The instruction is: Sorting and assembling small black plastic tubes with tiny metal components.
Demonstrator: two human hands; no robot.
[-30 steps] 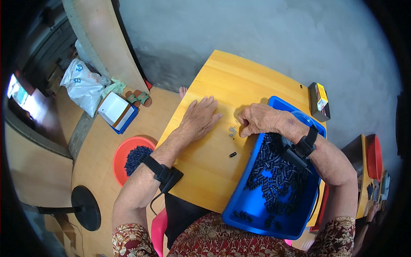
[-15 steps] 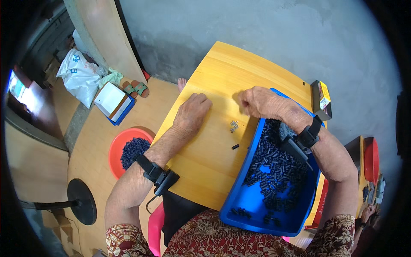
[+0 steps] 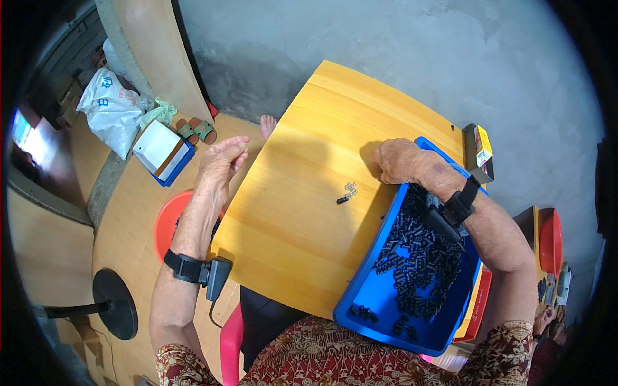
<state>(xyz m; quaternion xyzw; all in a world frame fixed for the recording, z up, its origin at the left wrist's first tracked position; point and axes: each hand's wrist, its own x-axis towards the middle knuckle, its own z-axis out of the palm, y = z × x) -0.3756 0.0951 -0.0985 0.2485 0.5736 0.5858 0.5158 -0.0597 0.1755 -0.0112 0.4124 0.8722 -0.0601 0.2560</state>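
Since the earlier frame the left hand [image 3: 220, 161] has lifted off the surface [image 3: 302, 219] and swung out past its left edge; it now hangs in the air left of centre, fingers loosely curled together, and whether it pinches anything cannot be told. Right hand [image 3: 400, 161], which had been near the small parts, sits curled into a loose fist at the upper rim of the blue tray [image 3: 367, 293], knuckles resting on the surface. A few small parts [image 3: 347, 192], one black and some pale, lie loose on the wood at frame centre, between both hands and nearer the right one. Black pieces [image 3: 418, 251] fill the tray at lower right. A red bowl [image 3: 168, 222] sits below the left forearm.
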